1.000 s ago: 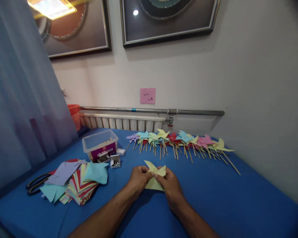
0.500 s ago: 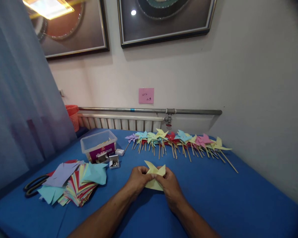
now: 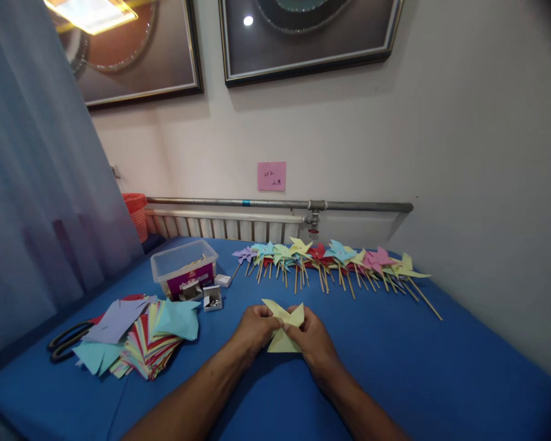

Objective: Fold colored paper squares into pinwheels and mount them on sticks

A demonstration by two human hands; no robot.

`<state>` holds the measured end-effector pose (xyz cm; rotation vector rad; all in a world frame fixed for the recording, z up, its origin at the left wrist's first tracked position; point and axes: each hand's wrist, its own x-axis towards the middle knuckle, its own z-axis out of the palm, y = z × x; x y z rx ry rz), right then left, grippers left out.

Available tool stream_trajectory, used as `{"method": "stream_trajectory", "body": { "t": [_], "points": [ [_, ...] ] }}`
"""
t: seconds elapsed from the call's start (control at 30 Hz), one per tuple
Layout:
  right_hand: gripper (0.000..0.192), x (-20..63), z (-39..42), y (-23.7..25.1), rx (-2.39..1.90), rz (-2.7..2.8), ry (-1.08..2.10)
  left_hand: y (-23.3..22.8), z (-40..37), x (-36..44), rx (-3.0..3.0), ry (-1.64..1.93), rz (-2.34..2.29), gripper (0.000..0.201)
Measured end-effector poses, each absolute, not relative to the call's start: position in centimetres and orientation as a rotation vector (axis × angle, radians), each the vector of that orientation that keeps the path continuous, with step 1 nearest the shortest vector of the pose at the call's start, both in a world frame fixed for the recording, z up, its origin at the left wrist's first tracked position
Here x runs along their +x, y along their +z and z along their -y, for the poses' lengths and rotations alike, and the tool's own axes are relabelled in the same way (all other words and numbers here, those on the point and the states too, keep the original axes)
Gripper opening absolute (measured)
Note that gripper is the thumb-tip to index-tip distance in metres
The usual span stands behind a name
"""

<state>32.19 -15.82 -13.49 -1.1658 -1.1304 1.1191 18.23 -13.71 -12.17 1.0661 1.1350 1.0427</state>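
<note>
Long row of pinwheels (image 3: 340, 251) on sticks (image 3: 425, 299) at back of blue surface (image 3: 395, 367), look done. Yellow paper (image 3: 284, 344) near front, between left hand (image 3: 256, 327) and right hand (image 3: 315, 335); each grip pinched closed on it. Corners look partly folded; no stick seen there. Big paper pile (image 3: 149, 344) near tub (image 3: 177, 283) looks left to do.

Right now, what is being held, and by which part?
A pale yellow paper, pinched near its middle: the left hand on its left side, the right hand on its right.

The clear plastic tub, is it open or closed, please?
Open: no lid covers the tub, and thin sticks show inside.
</note>
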Motion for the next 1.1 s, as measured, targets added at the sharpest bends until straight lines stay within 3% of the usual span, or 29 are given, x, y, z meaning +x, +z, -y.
{"method": "stream_trajectory", "body": {
  "t": [0.17,0.3,0.6,0.73,1.1],
  "points": [
    [0.053,31.8,16.2,-13.0,-1.044,1.106,1.176,-12.0,13.6,18.0,0.917,1.131,-1.087,0.023],
    [0.070,31.4,17.2,-12.9,-1.096,1.277,0.997,-11.8,13.4,17.7,0.798,1.206,-1.035,0.022],
    [0.039,31.0,18.2,-13.1,-1.231,1.650,0.549,-11.6,13.6,17.8,0.684,1.295,-0.950,0.024],
    [0.013,31.3,18.1,-12.9,-1.220,1.653,0.486,-11.4,13.7,17.9,0.725,1.271,-0.933,0.022],
    [0.032,31.9,16.8,-13.1,-1.234,1.313,0.792,-11.3,14.0,18.2,0.923,1.207,-1.072,0.015]
  ]
}}
